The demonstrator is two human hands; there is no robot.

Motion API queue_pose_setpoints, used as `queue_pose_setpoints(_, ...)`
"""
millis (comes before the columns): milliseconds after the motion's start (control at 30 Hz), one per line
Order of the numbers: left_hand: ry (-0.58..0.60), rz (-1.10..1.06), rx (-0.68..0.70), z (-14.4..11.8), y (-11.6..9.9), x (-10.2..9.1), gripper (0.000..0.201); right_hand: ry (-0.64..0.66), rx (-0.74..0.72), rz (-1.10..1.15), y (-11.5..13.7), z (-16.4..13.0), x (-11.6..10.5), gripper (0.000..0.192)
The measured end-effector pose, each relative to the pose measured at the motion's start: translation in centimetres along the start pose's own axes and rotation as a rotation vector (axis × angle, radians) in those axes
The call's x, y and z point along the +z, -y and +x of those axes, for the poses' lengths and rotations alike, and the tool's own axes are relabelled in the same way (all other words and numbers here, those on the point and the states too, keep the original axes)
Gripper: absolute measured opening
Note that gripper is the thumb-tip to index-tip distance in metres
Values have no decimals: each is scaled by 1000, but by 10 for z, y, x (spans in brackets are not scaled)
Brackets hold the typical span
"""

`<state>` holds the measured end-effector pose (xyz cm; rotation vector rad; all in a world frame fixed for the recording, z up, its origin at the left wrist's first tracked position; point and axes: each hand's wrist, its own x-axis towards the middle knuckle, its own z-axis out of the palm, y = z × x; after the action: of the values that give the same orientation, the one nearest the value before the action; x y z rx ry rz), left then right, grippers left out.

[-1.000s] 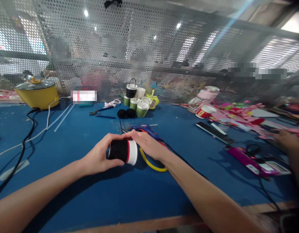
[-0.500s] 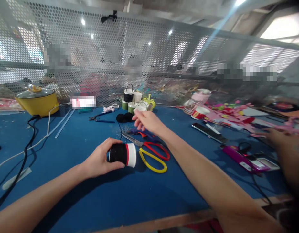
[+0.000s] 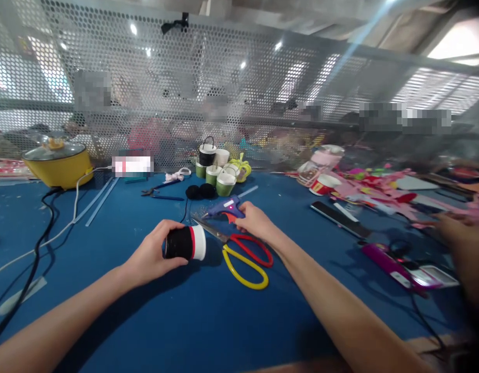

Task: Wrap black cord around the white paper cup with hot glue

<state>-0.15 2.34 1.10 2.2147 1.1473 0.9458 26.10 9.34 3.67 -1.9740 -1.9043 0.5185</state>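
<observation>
My left hand (image 3: 157,249) is closed around a small cup (image 3: 180,243) wrapped in black with a red band and a white rim. The cup lies on its side just over the table, rim to the right. My right hand (image 3: 257,220) grips the handle of a blue glue gun (image 3: 226,208) with an orange trigger; its nozzle points left and a clear glue stick juts out behind. Scissors (image 3: 245,264) with one red and one yellow handle lie between my hands, blades toward the back left. Two black round pieces (image 3: 200,191) lie behind the glue gun.
Several small wrapped cups (image 3: 226,184) stand at the back. Pliers (image 3: 161,187) lie left of them. A yellow pot (image 3: 58,166) and cables are at far left. To the right are a phone (image 3: 338,218), a purple device (image 3: 394,267), pink scraps (image 3: 382,189) and another person's hand (image 3: 456,233).
My right hand has come down from near the back cups and taken hold of the glue gun's handle. The cup in my left hand has shifted slightly left.
</observation>
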Motion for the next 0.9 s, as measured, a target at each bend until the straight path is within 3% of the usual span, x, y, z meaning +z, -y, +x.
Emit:
queue_pose_setpoints(100,-3,9,22,1,6,0,48,12,-79,146,11,-18,-15,22)
queue_pose_setpoints(200,20,20,24,1,9,-1,48,184,-191,421,25,-39,-27,19)
queue_pose_setpoints(333,65,12,52,2,11,-2,49,269,-216,493,37,-58,-28,23)
queue_pose_setpoints(467,67,31,75,2,12,-3,47,315,-215,428,34,-67,-19,22)
queue_pose_setpoints(533,57,49,77,2,13,-3,46,242,-217,321,29,-71,-13,22)
queue_pose_setpoints(700,24,72,93,0,18,-2,43,51,-379,106,21,-77,-8,18)
queue_pose_setpoints(900,28,102,81,-1,19,-3,45,122,-481,47,29,-80,-13,14)
